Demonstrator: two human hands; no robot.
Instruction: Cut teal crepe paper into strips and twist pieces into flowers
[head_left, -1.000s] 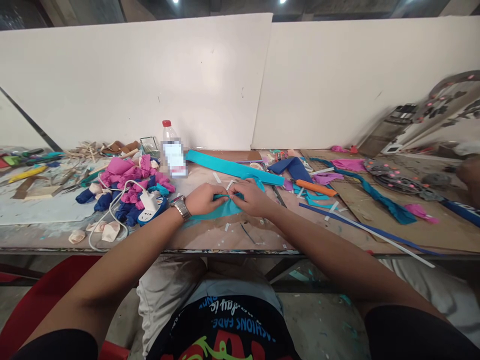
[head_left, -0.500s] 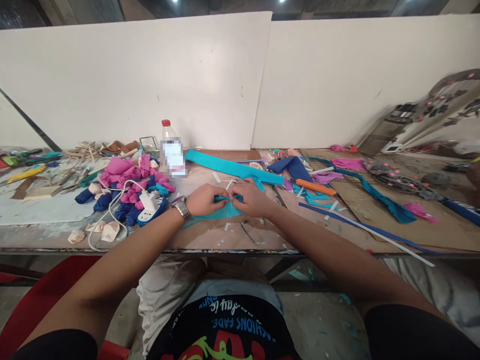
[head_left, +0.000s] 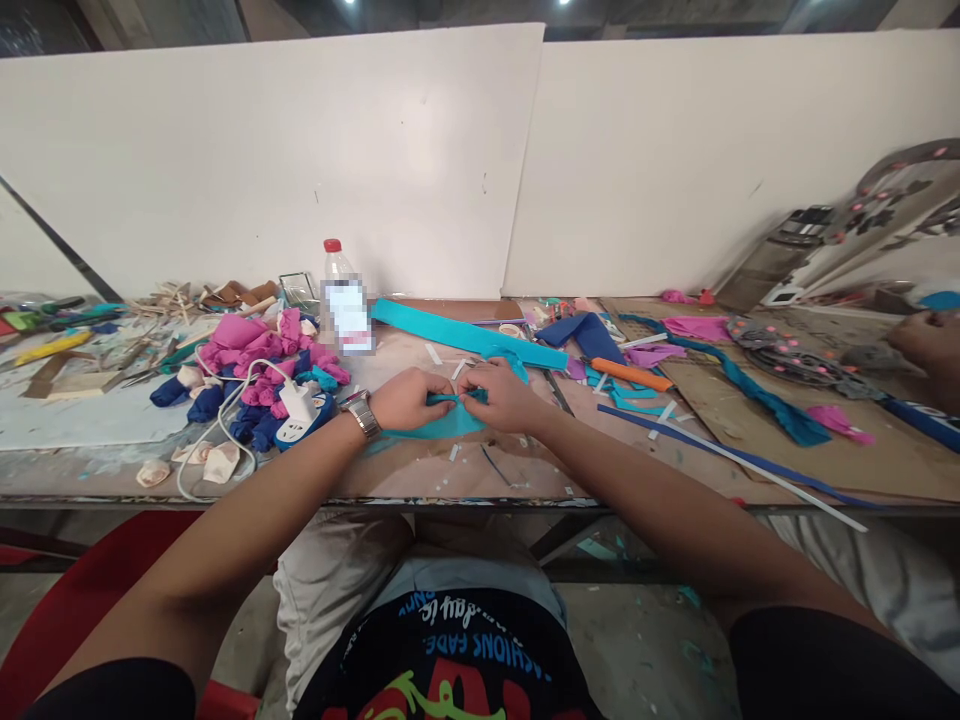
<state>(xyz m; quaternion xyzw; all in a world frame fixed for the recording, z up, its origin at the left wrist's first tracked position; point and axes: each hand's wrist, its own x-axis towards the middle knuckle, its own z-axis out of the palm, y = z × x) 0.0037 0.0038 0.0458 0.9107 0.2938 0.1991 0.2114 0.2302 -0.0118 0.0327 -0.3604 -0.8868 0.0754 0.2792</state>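
A turquoise crepe paper strip (head_left: 439,422) is pinched between my two hands, low over the middle of the table. My left hand (head_left: 411,400), with a metal watch at its wrist, grips it from the left, thumb against fingers. Close beside it, my right hand (head_left: 499,395) pinches the same strip from the right. The strip's upper edge looks gathered at the fingertips; the fingers hide part of it. Behind the hands lies a long folded band of turquoise paper (head_left: 465,333), slanting down to the right.
Crumpled pink and blue paper pieces (head_left: 240,345) heap at the left, by a power strip (head_left: 304,425) with a white cable. Behind stands a bottle (head_left: 346,310). An orange cutter (head_left: 631,375) and dark blue strip (head_left: 739,457) lie right. A co-worker's hand (head_left: 930,345) is at far right.
My hands have barely moved and still pinch the turquoise strip. At the far right, a co-worker's hand has come further into view, with something blue near it.
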